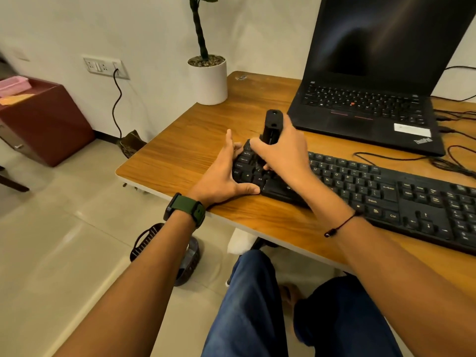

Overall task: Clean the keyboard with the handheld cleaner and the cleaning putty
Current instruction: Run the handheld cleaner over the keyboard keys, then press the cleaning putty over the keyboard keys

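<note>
Right hand (280,150) grips the cleaner (272,126) upright over the keyboard's (386,186) left end; left hand (226,173) braces it, fingers spread. Pressing hard could pop keycaps.

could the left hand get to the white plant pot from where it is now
Probably yes. The left hand rests on the keyboard's left end, and the table between it and the white plant pot looks bare. Reach cannot be judged for certain.

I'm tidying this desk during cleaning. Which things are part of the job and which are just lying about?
In use: keyboard, handheld cleaner, right hand, left hand.
Lying about: laptop, potted plant, cables.
</note>
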